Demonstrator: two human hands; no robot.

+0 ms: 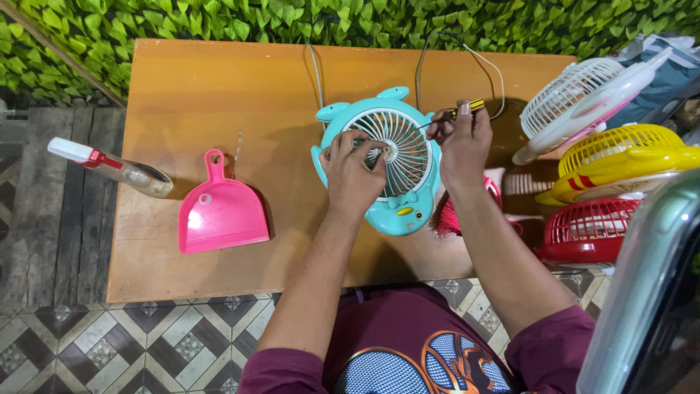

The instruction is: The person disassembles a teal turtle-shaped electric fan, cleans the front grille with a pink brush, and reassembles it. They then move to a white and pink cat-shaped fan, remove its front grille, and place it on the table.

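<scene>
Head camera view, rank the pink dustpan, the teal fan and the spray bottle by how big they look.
1. teal fan, partly covered by both hands
2. pink dustpan, not much smaller
3. spray bottle, clearly the slimmest

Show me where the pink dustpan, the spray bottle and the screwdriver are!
pink dustpan (222,215), head view, on its flat scoop.
spray bottle (135,175), head view, on its clear body.
screwdriver (467,109), head view, on the yellow and black handle above the right hand (463,146).
</scene>
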